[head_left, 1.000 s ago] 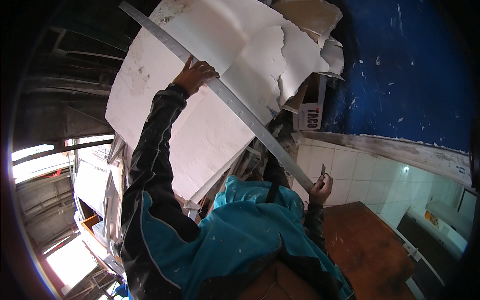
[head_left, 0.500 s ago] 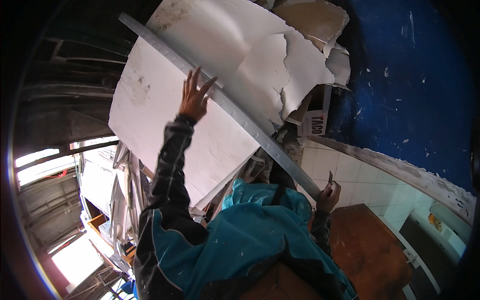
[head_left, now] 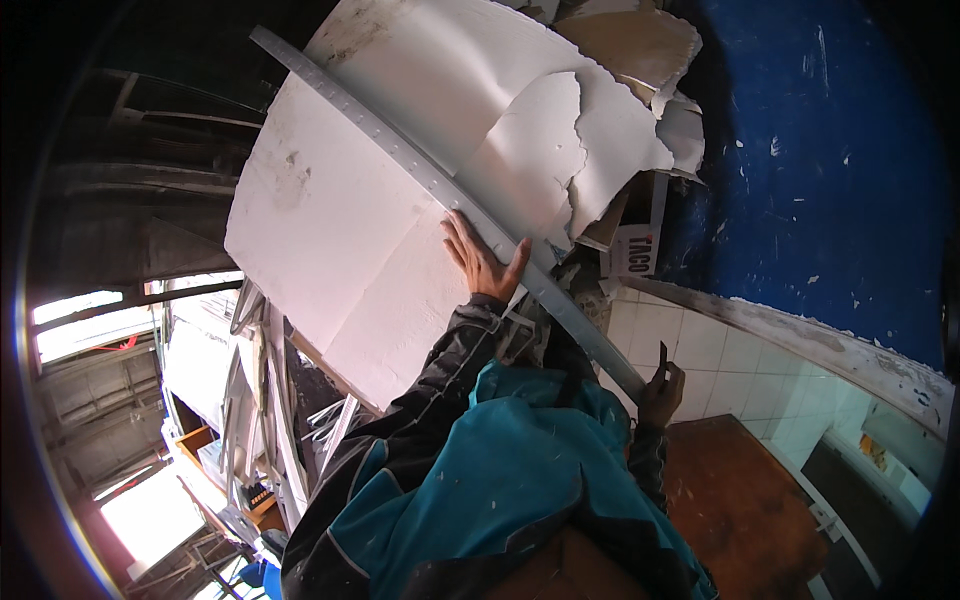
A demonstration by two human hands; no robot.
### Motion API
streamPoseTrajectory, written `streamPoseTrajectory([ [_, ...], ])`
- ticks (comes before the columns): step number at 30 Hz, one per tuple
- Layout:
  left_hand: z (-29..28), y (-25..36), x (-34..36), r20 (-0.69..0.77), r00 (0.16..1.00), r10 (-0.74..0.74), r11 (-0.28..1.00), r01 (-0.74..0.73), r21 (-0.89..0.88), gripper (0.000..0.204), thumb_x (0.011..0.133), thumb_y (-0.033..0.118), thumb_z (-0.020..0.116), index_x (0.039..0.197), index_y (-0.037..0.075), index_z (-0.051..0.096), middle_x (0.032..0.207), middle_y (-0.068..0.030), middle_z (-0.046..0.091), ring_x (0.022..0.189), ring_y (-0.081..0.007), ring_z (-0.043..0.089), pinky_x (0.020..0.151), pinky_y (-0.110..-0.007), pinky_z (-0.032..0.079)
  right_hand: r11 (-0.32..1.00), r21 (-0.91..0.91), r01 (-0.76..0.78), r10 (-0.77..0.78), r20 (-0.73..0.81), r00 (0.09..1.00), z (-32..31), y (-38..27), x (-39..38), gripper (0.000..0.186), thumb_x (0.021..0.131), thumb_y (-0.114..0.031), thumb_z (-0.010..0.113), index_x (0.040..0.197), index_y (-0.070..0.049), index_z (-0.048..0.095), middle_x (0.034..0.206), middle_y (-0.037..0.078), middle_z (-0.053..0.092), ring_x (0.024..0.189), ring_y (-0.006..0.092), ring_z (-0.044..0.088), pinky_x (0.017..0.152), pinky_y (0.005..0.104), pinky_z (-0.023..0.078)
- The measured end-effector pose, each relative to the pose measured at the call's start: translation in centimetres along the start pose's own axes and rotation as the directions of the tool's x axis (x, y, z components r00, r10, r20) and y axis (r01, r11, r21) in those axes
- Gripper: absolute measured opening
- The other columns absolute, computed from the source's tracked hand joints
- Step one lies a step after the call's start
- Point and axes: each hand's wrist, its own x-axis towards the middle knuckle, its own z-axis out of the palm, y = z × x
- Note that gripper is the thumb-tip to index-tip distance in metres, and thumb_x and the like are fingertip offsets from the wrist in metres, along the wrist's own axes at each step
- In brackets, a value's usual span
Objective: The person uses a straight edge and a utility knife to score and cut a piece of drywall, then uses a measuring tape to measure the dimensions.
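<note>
A long grey metal profile (head_left: 400, 147) with a row of round marks runs slantwise across a white plasterboard sheet (head_left: 300, 190). My left hand (head_left: 484, 262) lies open on the sheet, its thumb and fingers spread along the profile's edge. A faint straight line crosses the sheet just left of that hand. My right hand (head_left: 661, 396) is closed around a small knife (head_left: 661, 360) with its dark blade pointing up, beside the profile's near end. Whether this hand also touches the profile is unclear.
Torn plasterboard pieces (head_left: 610, 130) lie beyond the sheet. A scuffed blue panel (head_left: 800, 160) stands at the right above white floor tiles (head_left: 700, 335). A brown board (head_left: 735, 490) lies at the lower right. Metal strips (head_left: 275, 400) and scraps crowd the left.
My left hand has slid toward me and to the right along the profile. A line across the sheet now shows, and its near part looks angled differently. My right hand stays near the profile's end.
</note>
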Motion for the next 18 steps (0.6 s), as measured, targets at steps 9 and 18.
streamPoseTrajectory([
  [9,-2.1,-2.3,-0.9,-0.108,0.993,0.041,0.931,-0.077,-0.356,0.07,0.104,0.026,0.05,0.16,0.002,0.016,0.158,-0.0258,0.035,0.151,-0.0399,0.024,0.121,-0.048,0.019,1.0,0.005,0.004,-0.004,-0.037,0.999,0.3,0.6,-0.1,0.013,0.098,-0.007,0.059,0.108,0.001,0.059,0.1,0.017,0.061,0.086,0.034,0.062,0.067,0.0417,0.048],
  [18,-3.4,-5.5,-10.5,-0.097,0.943,0.317,0.939,-0.327,-0.109,0.031,0.086,0.0,0.061,0.116,0.008,0.066,0.122,-0.0099,0.066,0.135,-0.0346,0.051,0.116,-0.054,0.034,0.996,0.07,0.054,-0.051,-0.049,0.997,-0.1,0.2,-0.1,0.018,0.1,-0.012,0.057,0.11,0.003,0.06,0.101,0.02,0.064,0.086,0.0365,0.064,0.07,0.0416,0.051],
])
